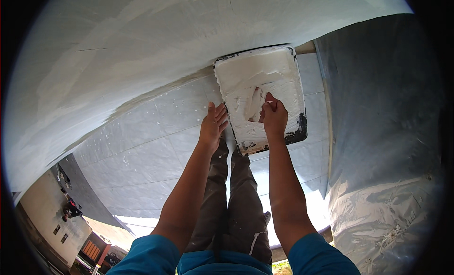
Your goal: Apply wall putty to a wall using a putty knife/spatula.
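Note:
A black rectangular tray [297, 129], its rim crusted with white, holds a thick layer of white paste [257, 69] that looks like filler or plaster. My right hand [274, 115] is closed on a flat scraper [256, 104], whose blade is coated in the paste and lies low over the tray's middle. Only a little of the scraper's dark part shows beside my fingers. At the tray's left edge my left hand [215, 122] is held with fingers stretched out and thumb up. It holds nothing; whether its fingertips touch the rim I cannot tell.
A pale, smooth wall [142, 43] with whitish patches curves across the top and left. Grey tiles [142, 156] spotted with white drops lie below. Plastic sheeting [378, 133] hangs along the right. Far off at lower left, a person [72, 209] is beside a building.

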A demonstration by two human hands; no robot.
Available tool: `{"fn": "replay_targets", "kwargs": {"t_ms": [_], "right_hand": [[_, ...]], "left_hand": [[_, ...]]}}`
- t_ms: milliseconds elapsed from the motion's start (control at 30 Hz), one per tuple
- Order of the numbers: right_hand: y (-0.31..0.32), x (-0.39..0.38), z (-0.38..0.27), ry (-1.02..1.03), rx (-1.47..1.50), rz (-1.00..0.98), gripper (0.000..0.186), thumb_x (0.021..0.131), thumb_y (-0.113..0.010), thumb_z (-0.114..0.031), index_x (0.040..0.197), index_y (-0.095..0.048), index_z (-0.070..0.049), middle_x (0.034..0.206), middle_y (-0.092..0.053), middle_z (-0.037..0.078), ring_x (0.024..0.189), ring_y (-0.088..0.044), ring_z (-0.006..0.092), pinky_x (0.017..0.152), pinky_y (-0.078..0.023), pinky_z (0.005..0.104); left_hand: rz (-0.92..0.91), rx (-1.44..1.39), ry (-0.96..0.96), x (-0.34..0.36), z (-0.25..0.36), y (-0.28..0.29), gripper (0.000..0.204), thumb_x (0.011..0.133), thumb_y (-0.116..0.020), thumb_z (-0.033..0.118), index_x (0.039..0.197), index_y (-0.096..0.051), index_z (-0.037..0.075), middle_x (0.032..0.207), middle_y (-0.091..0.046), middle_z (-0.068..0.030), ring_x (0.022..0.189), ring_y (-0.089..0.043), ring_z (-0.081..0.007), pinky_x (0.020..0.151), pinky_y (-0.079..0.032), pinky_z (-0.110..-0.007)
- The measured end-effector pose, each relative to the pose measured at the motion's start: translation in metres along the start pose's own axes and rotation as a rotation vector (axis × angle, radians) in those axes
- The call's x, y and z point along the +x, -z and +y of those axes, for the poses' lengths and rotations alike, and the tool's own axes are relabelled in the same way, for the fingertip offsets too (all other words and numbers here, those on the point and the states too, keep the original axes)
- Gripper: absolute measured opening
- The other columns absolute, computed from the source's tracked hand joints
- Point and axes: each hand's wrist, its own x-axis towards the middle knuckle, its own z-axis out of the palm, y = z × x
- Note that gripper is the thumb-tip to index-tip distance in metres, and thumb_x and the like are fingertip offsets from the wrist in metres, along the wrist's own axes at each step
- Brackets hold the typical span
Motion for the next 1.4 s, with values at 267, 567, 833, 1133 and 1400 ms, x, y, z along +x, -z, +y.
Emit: {"fn": "replay_targets", "kwargs": {"t_ms": [267, 567, 833, 1133, 1400], "right_hand": [[-0.025, 0.021, 0.013, 0.230, -0.227, 0.011, 0.021, 0.089, -0.065, -0.016, 0.102, -0.064, 0.001, 0.084, -0.069, 0.018, 0.069, -0.069, 0.0304, 0.066, -0.053, 0.0405], [-0.016, 0.013, 0.012, -0.212, 0.446, -0.426, 0.019, 0.089, -0.065, -0.008, 0.106, -0.065, 0.001, 0.084, -0.066, 0.006, 0.070, -0.062, 0.0130, 0.061, -0.049, 0.0273], [0.014, 0.001, 0.023, -0.307, 0.849, -0.463, 0.031, 0.093, -0.063, -0.006, 0.123, -0.060, -0.001, 0.107, -0.066, 0.007, 0.093, -0.064, 0.0159, 0.084, -0.053, 0.0303], [0.063, -0.028, -0.029, -0.298, 1.100, -0.660, 0.050, 0.094, -0.054, -0.010, 0.143, -0.045, -0.005, 0.134, -0.059, 0.009, 0.120, -0.058, 0.0228, 0.102, -0.047, 0.0392], [0.119, -0.090, -0.142, -0.138, 1.164, -0.790, 0.048, 0.092, -0.054, -0.008, 0.139, -0.048, -0.004, 0.128, -0.062, 0.009, 0.115, -0.062, 0.0218, 0.100, -0.050, 0.0389]], "left_hand": [[-0.015, 0.010, -0.003, 0.002, -0.001, -0.003, 0.091, 0.098, -0.031, 0.069, 0.150, -0.030, -0.006, 0.155, -0.035, -0.0222, 0.144, -0.034, -0.0327, 0.117, -0.028, -0.043], [-0.032, 0.023, 0.009, 0.003, 0.000, 0.004, 0.091, 0.099, -0.029, 0.069, 0.150, -0.029, -0.006, 0.156, -0.033, -0.0225, 0.145, -0.033, -0.0331, 0.118, -0.027, -0.043], [-0.003, -0.002, 0.011, 0.000, -0.005, 0.006, 0.089, 0.099, -0.029, 0.068, 0.150, -0.031, -0.005, 0.155, -0.035, -0.0209, 0.144, -0.034, -0.0326, 0.117, -0.028, -0.044], [0.121, -0.016, 0.037, -0.055, -0.001, 0.004, 0.085, 0.099, -0.030, 0.067, 0.148, -0.037, -0.002, 0.153, -0.039, -0.0187, 0.143, -0.037, -0.0299, 0.115, -0.030, -0.042], [0.084, -0.047, -0.058, -0.138, 0.031, 0.004, 0.085, 0.099, -0.028, 0.068, 0.148, -0.039, -0.001, 0.153, -0.040, -0.0186, 0.141, -0.039, -0.0322, 0.113, -0.032, -0.046]]}}
